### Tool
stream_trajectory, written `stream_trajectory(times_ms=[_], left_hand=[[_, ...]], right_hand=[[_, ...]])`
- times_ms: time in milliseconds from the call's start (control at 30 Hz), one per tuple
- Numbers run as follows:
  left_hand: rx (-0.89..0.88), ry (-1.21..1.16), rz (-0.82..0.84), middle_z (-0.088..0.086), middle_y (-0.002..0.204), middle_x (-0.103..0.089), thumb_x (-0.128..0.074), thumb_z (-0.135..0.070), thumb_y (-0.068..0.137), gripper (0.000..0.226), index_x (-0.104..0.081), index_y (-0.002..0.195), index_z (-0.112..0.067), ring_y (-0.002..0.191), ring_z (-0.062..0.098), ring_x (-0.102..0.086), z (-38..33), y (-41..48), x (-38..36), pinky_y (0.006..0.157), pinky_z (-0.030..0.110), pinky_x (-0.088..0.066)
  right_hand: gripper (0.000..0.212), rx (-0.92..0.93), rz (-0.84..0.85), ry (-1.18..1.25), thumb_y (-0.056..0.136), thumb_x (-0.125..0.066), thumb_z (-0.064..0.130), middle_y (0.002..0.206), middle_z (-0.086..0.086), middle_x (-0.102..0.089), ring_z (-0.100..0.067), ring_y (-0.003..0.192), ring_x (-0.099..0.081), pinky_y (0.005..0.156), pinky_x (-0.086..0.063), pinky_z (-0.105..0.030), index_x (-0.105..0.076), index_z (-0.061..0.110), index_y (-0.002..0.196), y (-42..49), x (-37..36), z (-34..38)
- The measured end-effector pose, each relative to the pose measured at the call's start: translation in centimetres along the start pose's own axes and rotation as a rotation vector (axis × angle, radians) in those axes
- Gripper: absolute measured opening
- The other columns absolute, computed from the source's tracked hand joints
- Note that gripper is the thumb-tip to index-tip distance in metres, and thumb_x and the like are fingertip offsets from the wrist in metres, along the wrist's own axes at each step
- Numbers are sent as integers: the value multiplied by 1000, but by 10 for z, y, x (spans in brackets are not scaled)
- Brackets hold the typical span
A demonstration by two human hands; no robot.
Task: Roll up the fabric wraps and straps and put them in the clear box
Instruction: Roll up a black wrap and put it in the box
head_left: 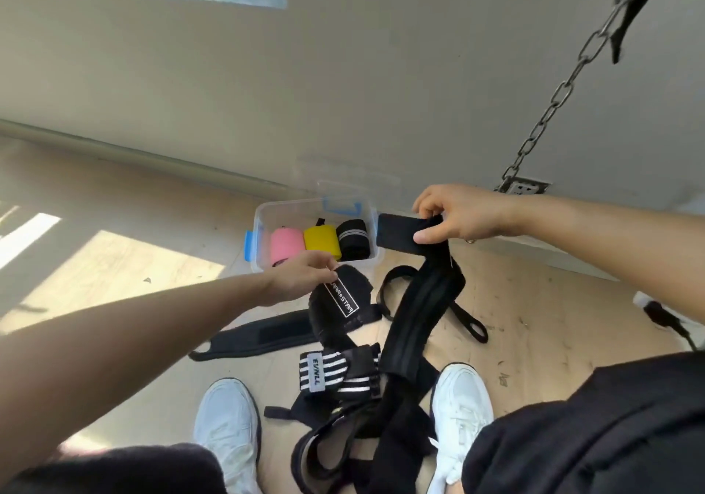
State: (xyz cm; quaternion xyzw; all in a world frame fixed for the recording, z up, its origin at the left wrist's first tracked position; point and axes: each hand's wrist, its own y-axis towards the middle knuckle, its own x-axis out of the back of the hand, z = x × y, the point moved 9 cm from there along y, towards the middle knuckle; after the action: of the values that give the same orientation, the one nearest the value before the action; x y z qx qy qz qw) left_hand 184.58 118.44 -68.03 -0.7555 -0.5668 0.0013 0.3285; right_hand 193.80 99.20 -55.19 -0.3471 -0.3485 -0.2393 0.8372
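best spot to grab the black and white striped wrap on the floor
Pinch the black-and-white striped fabric wrap at its free left end, beside the grey label, coming from above left. That end lies flat and clear on the floor; its right side is tucked under the long black strap.

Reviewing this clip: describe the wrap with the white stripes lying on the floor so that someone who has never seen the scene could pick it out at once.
Start at the clear box by the wall and come straight toward the person's two white shoes. Just ahead of the shoes, atop the black pile, lies the striped wrap. Unlike its plain black neighbours, it has white stripes and a grey label.

3 rolls (pixel 320 243) in box (pixel 263 213).
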Motion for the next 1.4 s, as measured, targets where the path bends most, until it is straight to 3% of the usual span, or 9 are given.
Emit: stream_trajectory(times_ms=[133, 200, 300, 433, 567, 867, 1100, 1267, 1400], left_hand=[[-53, -52, -49, 6, 91, -65, -60, -13, 100, 14, -63, 88, -19, 89, 20, -60, -48, -21, 32, 84, 36, -50], [-86, -63, -60, 6, 90, -65, -63, -17, 99, 13, -62, 87, -20, 86, 19, -59, -71, -36, 45, 77, 33, -48], [-153, -83, -128, 5, 88, -65, -57, -14, 103, 13, -62, 91, -16, 81, 15, -59, -108, -63, 66, 66, 22, -46], [-244, -77, -202, 9, 94, -72, -59, -17, 102, 10, -68, 104, -11, 88, 21, -67, -144, -95, 86, 76, 29, -54], [-268, -24, -178, 14, 105, -76, -63, -18, 101, 16, -70, 112, -10, 104, 32, -72, -154, -114, 81, 93, 47, -58], [-388, -251, -156, 14, 94, -78, -63, -5, 98, 13, -71, 105, 3, 81, 13, -74, -168, -125, 64, 69, 20, -56], [-310, -22, 167, 15, 116, -73, -66, -31, 97, 32, -70, 116, -5, 105, 21, -69, -135, -117, 57, 97, 35, -54], [-287, 18, 103, 1, 96, -75, -71, -20, 96, 14, -74, 103, -8, 92, 15, -67, -116, -114, 77, 91, 32, -50], [-330, -51, 55, 15, 105, -76, -65, -14, 99, 14, -70, 110, -7, 98, 22, -70, -124, -114, 86, 95, 35, -54]], right_hand=[[31, -16, -157, 413, 90, -75, 24, 73, -7, -55, -20, 74, -51, 72, -39, -35, -59, -1, 79, -8, 26, 2], [21, 12, -199, 623, 93, -69, 17, 85, -9, -69, -21, 82, -65, 82, -49, -36, -65, -3, 97, -13, 35, 6], [10, 42, -181, 800, 97, -63, 15, 97, -8, -76, -22, 91, -73, 79, -55, -34, -68, 15, 106, -21, 41, 17], [8, 94, -134, 835, 97, -62, 20, 91, -8, -75, -21, 83, -72, 73, -54, -32, -69, 14, 99, -30, 43, 41], [24, 211, -67, 896, 97, -60, 21, 100, -6, -74, -17, 87, -72, 73, -55, -26, -67, 13, 118, -42, 44, 77], [27, 245, 121, 859, 101, -54, 21, 111, -12, -71, -24, 98, -70, 86, -59, -33, -61, 11, 125, -43, 17, 114], [20, 180, -44, 909, 101, -55, 18, 96, -8, -74, -18, 79, -72, 70, -60, -27, -64, 10, 117, -36, 35, 98], [19, 122, -116, 859, 103, -54, 17, 94, -6, -73, -14, 75, -72, 65, -58, -23, -65, 9, 116, -30, 43, 80], [20, 98, -135, 831, 102, -55, 17, 95, -6, -75, -15, 78, -73, 64, -57, -22, -66, 10, 117, -25, 41, 70]])
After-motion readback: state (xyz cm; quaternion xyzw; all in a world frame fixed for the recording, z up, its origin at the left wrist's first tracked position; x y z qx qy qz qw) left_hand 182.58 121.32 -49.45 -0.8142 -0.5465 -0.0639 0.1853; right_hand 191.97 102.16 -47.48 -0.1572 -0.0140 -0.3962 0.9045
